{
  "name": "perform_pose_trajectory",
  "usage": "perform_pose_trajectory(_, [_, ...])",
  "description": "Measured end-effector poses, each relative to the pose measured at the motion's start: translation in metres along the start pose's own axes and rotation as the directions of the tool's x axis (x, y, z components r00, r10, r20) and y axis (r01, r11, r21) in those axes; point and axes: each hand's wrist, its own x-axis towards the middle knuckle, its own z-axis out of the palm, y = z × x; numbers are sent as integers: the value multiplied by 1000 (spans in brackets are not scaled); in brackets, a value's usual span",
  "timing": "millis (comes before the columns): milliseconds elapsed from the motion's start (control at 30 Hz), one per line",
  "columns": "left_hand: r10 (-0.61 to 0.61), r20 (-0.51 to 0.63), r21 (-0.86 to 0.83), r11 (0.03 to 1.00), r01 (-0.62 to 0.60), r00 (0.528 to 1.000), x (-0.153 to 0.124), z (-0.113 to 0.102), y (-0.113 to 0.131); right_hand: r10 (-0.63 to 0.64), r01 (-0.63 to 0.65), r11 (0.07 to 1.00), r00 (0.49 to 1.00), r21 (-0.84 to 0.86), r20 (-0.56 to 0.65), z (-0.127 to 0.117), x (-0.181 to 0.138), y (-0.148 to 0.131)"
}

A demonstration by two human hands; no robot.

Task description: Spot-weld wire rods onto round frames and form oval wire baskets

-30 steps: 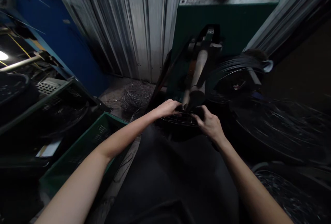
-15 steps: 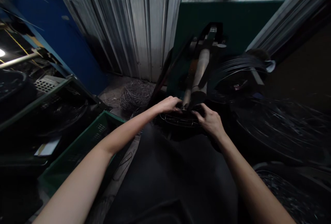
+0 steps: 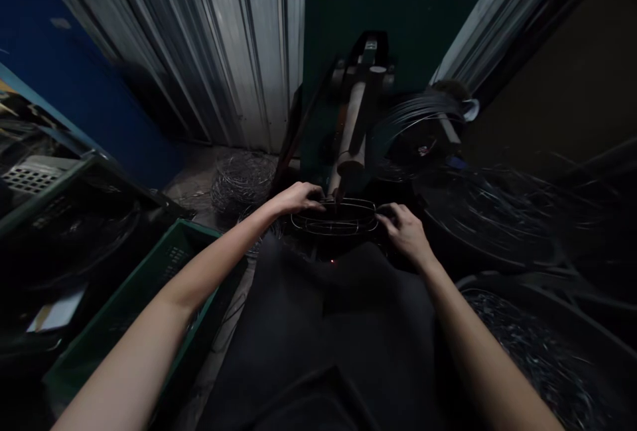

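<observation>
Two bare hands hold a wire frame under the arm of a green machine.

The left hand [image 3: 293,197] grips the left end of the oval wire frame [image 3: 334,217], fingers closed over the wire; the right hand [image 3: 405,232] holds the right end, its fingers curled on the rim. The frame lies flat just in front of the person's dark lap, with its far side touching the tip of the machine arm [image 3: 350,132], so I judge that one joint is being worked at this point. The frame already has its oval shape and some cross wires; how many joints remain I cannot tell in the dim light. A wire coil [image 3: 423,127] sits to the right of the arm, a tangled wire bundle [image 3: 242,179] lies on the floor at left, near a green crate [image 3: 164,270].
</observation>
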Motion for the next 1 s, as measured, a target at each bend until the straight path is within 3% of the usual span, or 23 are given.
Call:
perform_pose_trajectory(133, [-6,-38,15,1000,7,999,-19,-6,-11,-72,72,997,995,11,73,10,5,-14])
perform_pose_trajectory(300, [62,-262,311,950,23,963,-28,2,14,-99,105,993,990,-57,98,22,9,-45])
perform_pose_trajectory(433, [144,-159,474,879,-53,977,-13,19,32,-145,155,982,985,-108,89,27,10,-63])
perform_pose_trajectory(633, [162,-124,373,922,-105,979,-4,24,21,-116,131,989,974,-66,195,22,10,-64])
perform_pose_trajectory(867, [144,-143,284,954,-99,979,-7,24,18,52,-23,991,974,-129,222,19,20,-71])
perform_pose_trajectory(1000, [119,-154,238,968,-80,981,-8,22,21,43,-16,995,961,-102,273,12,24,-72])
